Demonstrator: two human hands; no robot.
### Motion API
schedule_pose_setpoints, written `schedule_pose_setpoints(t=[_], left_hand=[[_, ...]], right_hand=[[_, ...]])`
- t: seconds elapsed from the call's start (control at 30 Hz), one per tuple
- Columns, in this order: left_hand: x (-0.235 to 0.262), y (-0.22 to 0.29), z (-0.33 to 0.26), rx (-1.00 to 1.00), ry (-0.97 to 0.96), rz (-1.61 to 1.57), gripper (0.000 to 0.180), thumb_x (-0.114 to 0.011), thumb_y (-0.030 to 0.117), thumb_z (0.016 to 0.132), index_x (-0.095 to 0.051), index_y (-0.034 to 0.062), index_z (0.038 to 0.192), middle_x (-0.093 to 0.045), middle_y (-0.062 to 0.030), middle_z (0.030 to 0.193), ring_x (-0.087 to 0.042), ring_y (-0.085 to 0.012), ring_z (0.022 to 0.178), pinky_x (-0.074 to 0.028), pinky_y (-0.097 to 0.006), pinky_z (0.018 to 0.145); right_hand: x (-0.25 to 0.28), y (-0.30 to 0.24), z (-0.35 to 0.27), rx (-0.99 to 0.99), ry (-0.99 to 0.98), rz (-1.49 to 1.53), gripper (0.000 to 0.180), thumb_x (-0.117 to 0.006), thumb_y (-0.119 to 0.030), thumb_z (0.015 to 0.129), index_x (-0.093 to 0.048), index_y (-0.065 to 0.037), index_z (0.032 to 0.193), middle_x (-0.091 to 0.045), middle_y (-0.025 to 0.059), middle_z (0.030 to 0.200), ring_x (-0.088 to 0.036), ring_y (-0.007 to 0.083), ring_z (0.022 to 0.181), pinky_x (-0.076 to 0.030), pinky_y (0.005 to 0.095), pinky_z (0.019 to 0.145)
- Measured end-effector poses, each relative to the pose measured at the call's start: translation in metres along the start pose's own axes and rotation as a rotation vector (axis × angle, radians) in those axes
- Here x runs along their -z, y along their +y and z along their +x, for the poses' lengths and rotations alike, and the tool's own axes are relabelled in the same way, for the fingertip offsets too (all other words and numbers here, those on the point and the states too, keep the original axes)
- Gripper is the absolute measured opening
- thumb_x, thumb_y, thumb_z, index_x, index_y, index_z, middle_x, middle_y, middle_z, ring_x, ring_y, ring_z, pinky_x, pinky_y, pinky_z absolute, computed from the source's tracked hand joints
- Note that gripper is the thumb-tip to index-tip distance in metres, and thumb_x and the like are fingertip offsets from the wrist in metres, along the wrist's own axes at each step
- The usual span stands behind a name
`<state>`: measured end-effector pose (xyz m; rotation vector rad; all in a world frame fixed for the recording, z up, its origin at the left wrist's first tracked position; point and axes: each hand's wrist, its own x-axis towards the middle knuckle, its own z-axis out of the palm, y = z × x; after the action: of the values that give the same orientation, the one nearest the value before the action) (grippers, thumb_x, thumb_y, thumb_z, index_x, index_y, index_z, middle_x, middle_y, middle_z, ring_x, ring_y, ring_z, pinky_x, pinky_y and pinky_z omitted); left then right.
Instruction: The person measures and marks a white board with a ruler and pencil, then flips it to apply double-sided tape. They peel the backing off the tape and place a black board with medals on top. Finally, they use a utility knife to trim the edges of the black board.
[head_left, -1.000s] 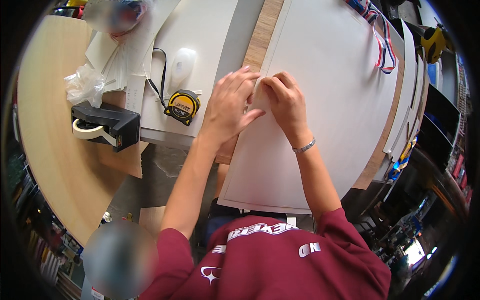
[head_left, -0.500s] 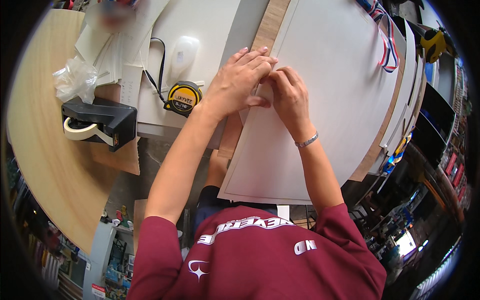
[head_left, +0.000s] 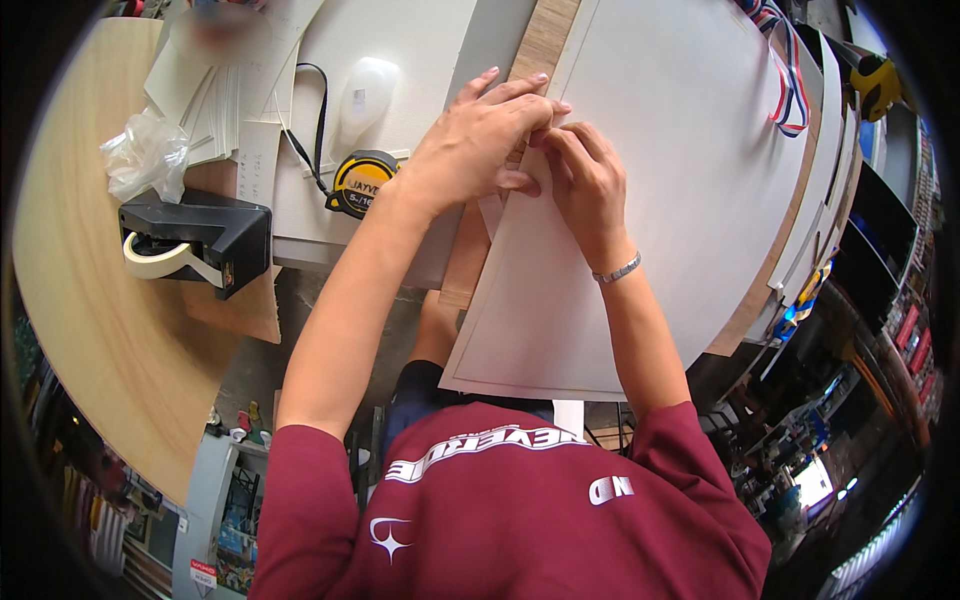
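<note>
A large white board [head_left: 660,230] lies before me, its left edge running along a brown wooden strip [head_left: 545,40]. My left hand [head_left: 485,145] rests over that edge and the strip, fingers spread and thumb apart. Touching it on the right, my right hand [head_left: 590,185] is pinched closed above the board. Whatever lies between its fingertips is hidden. Just below my left thumb, a small pale piece [head_left: 490,212] sits across the board's edge. Beside my left forearm lies a yellow and black tape measure [head_left: 362,184] with a black wrist strap.
On the left are a black tape dispenser [head_left: 205,240] with a cream roll, a crumpled clear plastic bag [head_left: 146,157] and stacked pale sheets [head_left: 212,115]. A translucent white object [head_left: 367,95] lies behind the tape measure. A striped ribbon [head_left: 790,95] hangs over the board's far right.
Both hands have shifted slightly, staying together at the board's edge. The fingers of my left hand are spread wider, and my right fingertips have moved a little farther away from me.
</note>
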<state>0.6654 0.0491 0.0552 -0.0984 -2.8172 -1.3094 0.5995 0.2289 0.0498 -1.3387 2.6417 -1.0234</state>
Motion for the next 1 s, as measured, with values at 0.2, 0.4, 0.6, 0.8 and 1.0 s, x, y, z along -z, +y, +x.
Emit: schedule_pose_setpoints(t=[0.2, 0.4, 0.6, 0.8, 1.0], left_hand=[[0.005, 0.004, 0.002, 0.052, -0.029, -0.027, 0.051, -0.095, 0.019, 0.063, -0.054, 0.0136, 0.093, -0.063, 0.0065, 0.143, -0.042, -0.0195, 0.148, -0.028, -0.050, 0.127], [0.004, 0.002, 0.003, 0.044, -0.027, -0.031, 0.052, -0.095, 0.019, 0.062, -0.054, 0.0136, 0.093, -0.063, 0.0064, 0.142, -0.042, -0.0197, 0.147, -0.028, -0.052, 0.127], [0.002, 0.002, 0.002, 0.049, -0.014, -0.048, 0.062, -0.096, 0.020, 0.060, -0.061, 0.0125, 0.110, -0.064, 0.0006, 0.138, -0.043, -0.0197, 0.147, -0.028, -0.051, 0.127], [-0.001, 0.000, 0.001, 0.054, 0.015, -0.058, 0.083, -0.097, 0.022, 0.057, -0.061, 0.0138, 0.132, -0.066, -0.0032, 0.132, -0.043, -0.0188, 0.147, -0.026, -0.050, 0.127], [0.001, -0.002, 0.003, 0.041, 0.002, -0.063, 0.075, -0.097, 0.023, 0.057, -0.063, 0.0124, 0.123, -0.066, -0.0014, 0.133, -0.043, -0.0191, 0.147, -0.026, -0.050, 0.127]], right_hand=[[0.009, -0.008, 0.004, -0.292, -0.046, 0.148, 0.018, -0.069, 0.002, 0.087, -0.068, -0.007, 0.102, -0.065, 0.0052, 0.098, -0.067, 0.0269, 0.084, -0.053, 0.0384, 0.069], [0.013, -0.003, 0.005, -0.014, -0.065, 0.049, 0.018, -0.073, -0.001, 0.087, -0.068, -0.008, 0.103, -0.064, 0.0056, 0.098, -0.067, 0.0264, 0.081, -0.055, 0.0383, 0.067], [0.021, -0.002, 0.017, -0.142, -0.158, 0.153, 0.009, -0.071, -0.004, 0.090, -0.067, -0.006, 0.098, -0.067, 0.0068, 0.100, -0.069, 0.0269, 0.079, -0.057, 0.0385, 0.066], [0.021, 0.002, 0.030, 0.051, -0.236, -0.030, 0.006, -0.066, -0.005, 0.092, -0.065, -0.006, 0.097, -0.067, 0.0076, 0.103, -0.069, 0.0278, 0.087, -0.057, 0.0383, 0.071], [0.019, 0.005, 0.024, 0.024, -0.263, -0.122, 0.013, -0.065, -0.003, 0.090, -0.064, -0.008, 0.102, -0.066, 0.0082, 0.104, -0.067, 0.0283, 0.093, -0.056, 0.0388, 0.078]])
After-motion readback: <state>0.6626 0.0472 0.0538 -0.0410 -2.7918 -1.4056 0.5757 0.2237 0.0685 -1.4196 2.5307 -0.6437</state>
